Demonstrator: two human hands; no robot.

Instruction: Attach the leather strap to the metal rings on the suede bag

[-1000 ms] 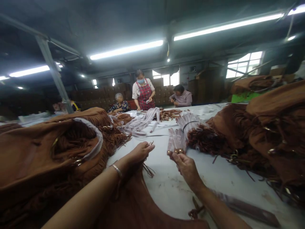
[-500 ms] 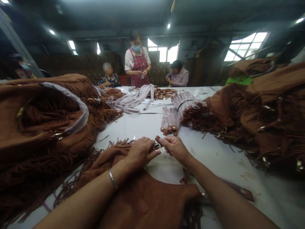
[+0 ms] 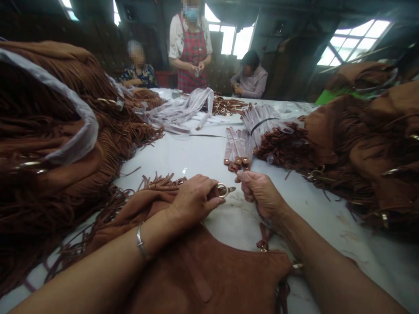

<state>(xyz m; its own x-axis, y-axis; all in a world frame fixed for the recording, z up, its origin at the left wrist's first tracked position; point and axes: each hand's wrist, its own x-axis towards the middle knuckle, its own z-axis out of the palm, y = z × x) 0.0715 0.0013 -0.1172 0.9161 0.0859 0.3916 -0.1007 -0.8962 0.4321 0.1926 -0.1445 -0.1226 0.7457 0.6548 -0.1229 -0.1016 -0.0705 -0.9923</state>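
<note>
My left hand [image 3: 195,200] is closed on the corner of a brown suede fringed bag [image 3: 196,270] that lies on the white table [image 3: 183,152] under my forearms. A metal ring [image 3: 223,190] at that corner sticks out past its fingers. My right hand [image 3: 262,192] is a little to the right of the ring, fingers curled in a pinch on a thin strap end; the strap itself is mostly hidden. A bundle of wrapped brown straps [image 3: 237,148] lies just beyond my right hand.
Heaps of brown fringed bags fill the left [image 3: 49,131] and right [image 3: 360,139] sides of the table. Plastic-wrapped straps [image 3: 183,111] and loose hardware lie farther back. Three other people [image 3: 191,43] work at the far end.
My right hand came back from the strap bundle to meet the left at the bag's ring, then drew slightly right. The view has tilted down toward the table.
</note>
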